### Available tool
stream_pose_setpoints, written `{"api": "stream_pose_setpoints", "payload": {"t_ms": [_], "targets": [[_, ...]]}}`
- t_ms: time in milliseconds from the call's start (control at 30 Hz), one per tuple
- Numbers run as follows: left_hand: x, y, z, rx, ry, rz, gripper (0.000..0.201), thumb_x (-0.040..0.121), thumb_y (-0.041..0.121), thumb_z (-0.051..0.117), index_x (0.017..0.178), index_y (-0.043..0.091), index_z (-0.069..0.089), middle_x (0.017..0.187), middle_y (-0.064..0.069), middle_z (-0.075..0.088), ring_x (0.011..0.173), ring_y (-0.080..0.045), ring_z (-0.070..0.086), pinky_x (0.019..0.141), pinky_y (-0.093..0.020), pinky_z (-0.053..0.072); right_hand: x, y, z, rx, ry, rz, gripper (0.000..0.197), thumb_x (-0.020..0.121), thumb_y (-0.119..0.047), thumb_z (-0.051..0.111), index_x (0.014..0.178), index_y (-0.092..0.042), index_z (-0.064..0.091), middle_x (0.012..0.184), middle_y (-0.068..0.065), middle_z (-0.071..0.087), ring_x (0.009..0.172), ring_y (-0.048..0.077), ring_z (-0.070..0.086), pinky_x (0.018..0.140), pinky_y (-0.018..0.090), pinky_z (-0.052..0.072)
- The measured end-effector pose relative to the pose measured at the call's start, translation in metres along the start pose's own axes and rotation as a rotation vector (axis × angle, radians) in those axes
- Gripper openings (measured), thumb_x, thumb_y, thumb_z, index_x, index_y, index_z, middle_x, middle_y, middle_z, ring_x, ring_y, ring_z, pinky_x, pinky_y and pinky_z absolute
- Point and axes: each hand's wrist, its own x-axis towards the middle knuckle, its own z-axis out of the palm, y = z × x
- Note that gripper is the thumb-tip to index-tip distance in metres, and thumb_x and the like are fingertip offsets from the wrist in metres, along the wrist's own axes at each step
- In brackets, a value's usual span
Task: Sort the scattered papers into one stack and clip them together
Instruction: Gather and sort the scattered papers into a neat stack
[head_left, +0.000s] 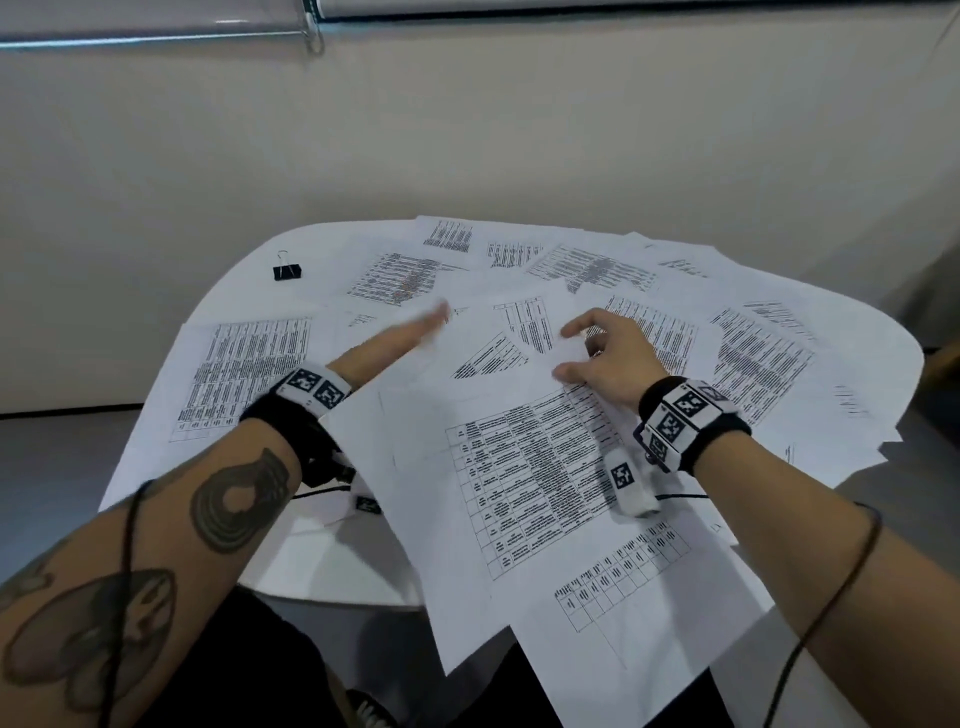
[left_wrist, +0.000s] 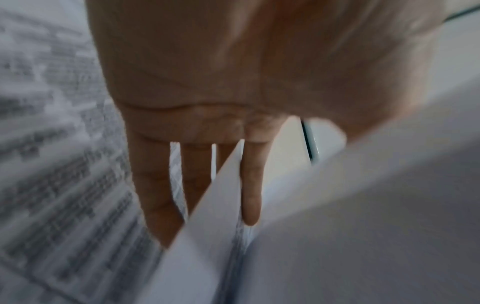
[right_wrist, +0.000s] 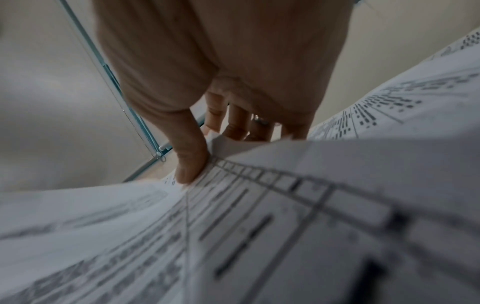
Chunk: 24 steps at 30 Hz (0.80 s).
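Several printed sheets lie scattered over a white table (head_left: 244, 296). A loose bunch of sheets (head_left: 524, 467) fans out over the near edge. My right hand (head_left: 574, 351) grips the far end of this bunch; in the right wrist view the thumb (right_wrist: 191, 164) presses on the top sheet (right_wrist: 285, 216) and the fingers curl behind its edge. My left hand (head_left: 428, 321) reaches flat over the middle sheets, blurred, fingers (left_wrist: 249, 185) straight, with a sheet's corner (left_wrist: 218, 205) across them. A black binder clip (head_left: 287, 271) lies apart at the far left.
A pale wall (head_left: 467, 130) stands close behind the table, with a blind cord (head_left: 311, 31) hanging at the top. Grey floor (head_left: 52, 457) shows on the left. Sheets overhang the table's right and near edges. Thin cables run along both forearms.
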Motion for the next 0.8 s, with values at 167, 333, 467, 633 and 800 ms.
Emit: {"api": "stream_pose_setpoints", "payload": {"t_ms": [167, 333, 467, 633, 800], "targets": [[-0.015, -0.008, 0.008, 0.498, -0.165, -0.137, 0.027, 0.077, 0.032, 0.09, 0.091, 0.016, 0.074, 0.083, 0.005, 0.076, 0.078, -0.022, 0.073, 0.08, -0.03, 0.055, 0.005, -0.002, 0.007, -0.07, 0.017, -0.035, 0.035, 0.072, -0.027, 0.094, 0.097, -0.021, 0.071, 0.074, -0.001, 0.054, 0.06, 0.012, 0.048, 0.06, 0.026, 0.042], [-0.007, -0.022, -0.002, 0.419, 0.104, -0.04, 0.028, 0.082, 0.017, 0.084, 0.107, 0.006, 0.077, 0.101, -0.006, 0.078, 0.085, -0.017, 0.072, 0.084, -0.034, 0.058, 0.009, -0.004, 0.001, 0.089, 0.024, 0.016, 0.003, 0.094, -0.016, 0.075, 0.092, -0.013, 0.076, 0.081, -0.001, 0.071, 0.068, 0.013, 0.061, 0.065, 0.024, 0.049], [-0.004, -0.034, -0.015, 0.447, 0.147, -0.06, 0.02, 0.087, 0.02, 0.081, 0.1, 0.008, 0.073, 0.092, 0.001, 0.073, 0.08, -0.015, 0.067, 0.07, -0.026, 0.047, 0.014, 0.005, -0.019, 0.288, 0.061, 0.12, 0.024, 0.09, 0.006, 0.068, 0.089, -0.013, 0.083, 0.084, 0.012, 0.077, 0.072, 0.026, 0.052, 0.061, 0.033, 0.045], [-0.002, -0.051, -0.027, 0.367, 0.288, -0.152, 0.013, 0.088, 0.019, 0.079, 0.097, 0.014, 0.071, 0.089, -0.001, 0.069, 0.09, -0.024, 0.066, 0.082, -0.028, 0.044, 0.017, 0.005, -0.056, 0.383, 0.409, 0.097, 0.027, 0.084, 0.009, 0.072, 0.087, -0.018, 0.079, 0.089, 0.011, 0.076, 0.076, 0.022, 0.067, 0.074, 0.032, 0.057], [-0.005, -0.054, -0.026, 0.229, 0.324, -0.234, 0.008, 0.092, 0.011, 0.072, 0.097, 0.008, 0.067, 0.09, -0.005, 0.068, 0.09, -0.025, 0.065, 0.082, -0.03, 0.046, 0.02, 0.005, -0.106, 0.971, 0.641, 0.208, 0.032, 0.087, 0.011, 0.061, 0.109, -0.007, 0.076, 0.085, 0.007, 0.068, 0.068, 0.015, 0.062, 0.065, 0.024, 0.056]]}}
